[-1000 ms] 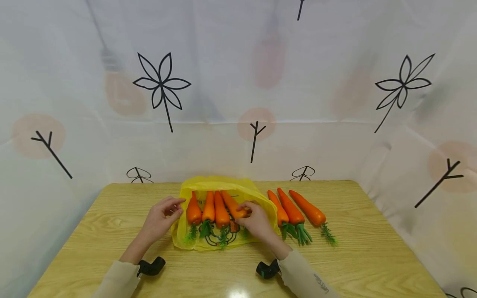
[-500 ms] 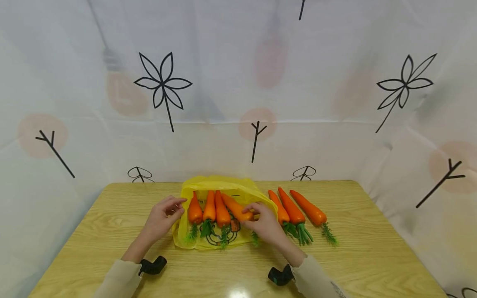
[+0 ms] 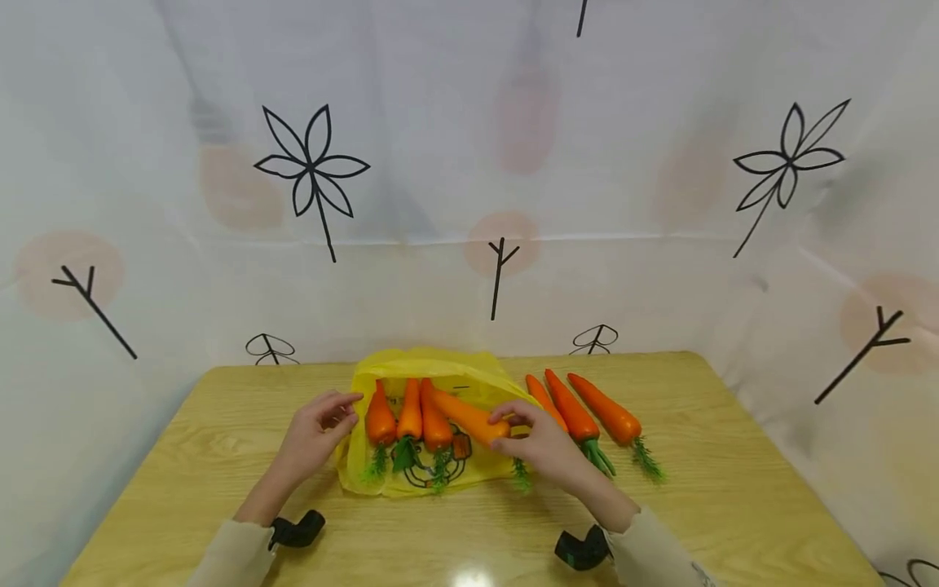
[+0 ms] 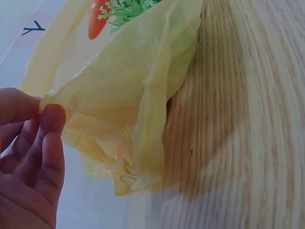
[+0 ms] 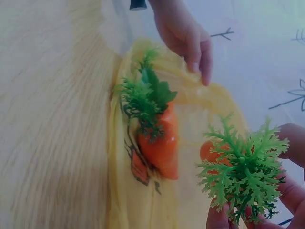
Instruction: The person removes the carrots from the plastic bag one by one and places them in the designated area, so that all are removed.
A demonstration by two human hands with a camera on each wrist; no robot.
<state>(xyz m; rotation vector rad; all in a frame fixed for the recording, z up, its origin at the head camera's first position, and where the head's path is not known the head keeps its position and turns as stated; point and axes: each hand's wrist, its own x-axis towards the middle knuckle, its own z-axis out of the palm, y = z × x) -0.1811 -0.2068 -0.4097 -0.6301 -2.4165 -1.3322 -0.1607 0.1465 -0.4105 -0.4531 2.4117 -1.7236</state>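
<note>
A yellow plastic bag (image 3: 458, 364) lies with its mouth towards me. My left hand (image 3: 311, 440) pinches the left edge of its mouth, as the bag film (image 4: 114, 86) in the left wrist view shows. Inside lie three carrots with green tops: a left one (image 3: 380, 422), a middle one (image 3: 409, 417) and a right one (image 3: 436, 425). My right hand (image 3: 546, 444) grips a fourth carrot (image 3: 469, 417) by its thick end, slanted, its tip towards the others. Its frilly leaves (image 5: 245, 167) partly hide the fingers in the right wrist view.
Right of the bag, three more carrots lie on the wooden table (image 3: 704, 505): a partly covered carrot (image 3: 541, 393), a middle carrot (image 3: 570, 406) and an outer carrot (image 3: 607, 409). A white patterned curtain (image 3: 411, 269) hangs behind the table. Black wrist mounts (image 3: 297, 530) sit on both forearms.
My right hand has moved to the right, drawing the thick end of the gripped carrot with it, so the carrot slants more. The left hand has stayed at the bag's edge.
</note>
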